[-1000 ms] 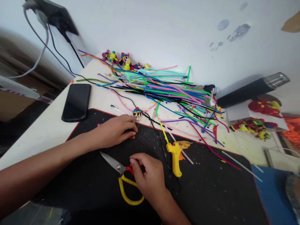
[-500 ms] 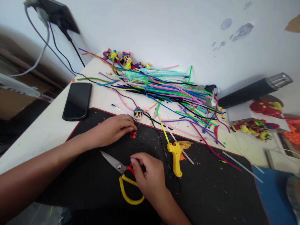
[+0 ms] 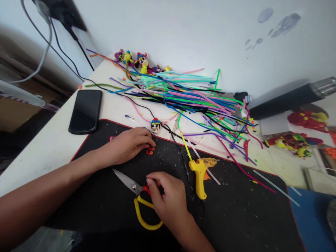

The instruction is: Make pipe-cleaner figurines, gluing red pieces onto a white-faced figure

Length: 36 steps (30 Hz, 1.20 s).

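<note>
My left hand (image 3: 131, 142) rests on the black mat with its fingers curled together. Its fingertips are beside small red coiled pieces (image 3: 150, 150); whether something is pinched under them is hidden. Just beyond them sits a small doll head (image 3: 155, 126) with a painted face and a red and blue cap. My right hand (image 3: 169, 197) is closed in a pinch above the scissors (image 3: 133, 187), covering part of their yellow and red handles. Anything between its fingertips is too small to make out. The scissor blades point up and left.
A yellow glue gun (image 3: 201, 176) lies right of my right hand, its cord trailing on the mat (image 3: 236, 217). Colourful pipe cleaners (image 3: 189, 96) are heaped at the back near small dolls (image 3: 143, 63). A phone (image 3: 85, 111) lies left, a dark flask (image 3: 291, 99) right.
The view has shifted slightly, so things at the right sit a little further right. Both hands keep nearly the same pose; the left fingertips are marginally nearer the red coiled pieces.
</note>
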Motion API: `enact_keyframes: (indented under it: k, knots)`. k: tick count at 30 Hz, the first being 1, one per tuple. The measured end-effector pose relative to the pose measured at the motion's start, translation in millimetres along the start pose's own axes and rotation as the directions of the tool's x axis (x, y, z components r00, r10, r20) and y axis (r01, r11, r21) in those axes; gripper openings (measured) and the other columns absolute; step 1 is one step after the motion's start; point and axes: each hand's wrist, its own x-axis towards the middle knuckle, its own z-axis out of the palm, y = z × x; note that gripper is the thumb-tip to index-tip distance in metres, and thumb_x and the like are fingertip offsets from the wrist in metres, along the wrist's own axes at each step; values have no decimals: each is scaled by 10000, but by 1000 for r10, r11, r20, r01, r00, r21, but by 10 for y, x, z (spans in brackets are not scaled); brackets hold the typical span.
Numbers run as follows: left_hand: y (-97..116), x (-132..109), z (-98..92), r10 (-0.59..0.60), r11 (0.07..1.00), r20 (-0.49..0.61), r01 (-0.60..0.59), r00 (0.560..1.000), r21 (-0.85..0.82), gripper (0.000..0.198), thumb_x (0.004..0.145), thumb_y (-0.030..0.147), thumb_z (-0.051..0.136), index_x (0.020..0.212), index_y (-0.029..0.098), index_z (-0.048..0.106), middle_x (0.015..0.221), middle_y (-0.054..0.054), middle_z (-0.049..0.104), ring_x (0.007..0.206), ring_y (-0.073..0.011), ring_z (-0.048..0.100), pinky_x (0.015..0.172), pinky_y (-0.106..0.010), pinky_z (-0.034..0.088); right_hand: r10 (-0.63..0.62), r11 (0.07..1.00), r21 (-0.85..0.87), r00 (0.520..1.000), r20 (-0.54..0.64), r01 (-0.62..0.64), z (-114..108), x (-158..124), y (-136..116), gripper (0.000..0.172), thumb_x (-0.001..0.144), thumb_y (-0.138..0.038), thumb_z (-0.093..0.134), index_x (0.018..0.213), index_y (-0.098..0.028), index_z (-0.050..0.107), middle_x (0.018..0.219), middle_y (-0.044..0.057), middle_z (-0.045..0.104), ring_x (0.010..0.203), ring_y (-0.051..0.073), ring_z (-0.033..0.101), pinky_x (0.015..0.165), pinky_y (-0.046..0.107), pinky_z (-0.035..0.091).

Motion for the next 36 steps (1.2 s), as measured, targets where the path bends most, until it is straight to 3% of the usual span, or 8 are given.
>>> enact_keyframes:
  k: [29, 36]
  knots:
    - [5, -31, -78, -70, 990, -8, 69, 997, -120, 263, 1082, 291, 511, 1089, 237, 768, 1126, -64, 756, 1061, -224, 712, 963, -338, 557, 35, 999, 6, 999, 6, -35, -5, 23, -7, 147, 1016, -194, 621, 996, -202, 766, 842, 22, 808, 697, 148, 737, 683, 230, 528]
    - [0, -46, -61, -73, 992, -16, 71, 997, -105, 260, 1084, 296, 512, 1085, 234, 765, 1133, -65, 753, 1068, -225, 707, 976, -344, 550, 84, 996, -6, 996, 16, -84, -13, 26, -11, 163, 1022, -215, 613, 991, -198, 772, 754, 11, 761, 607, 133, 676, 624, 224, 495]
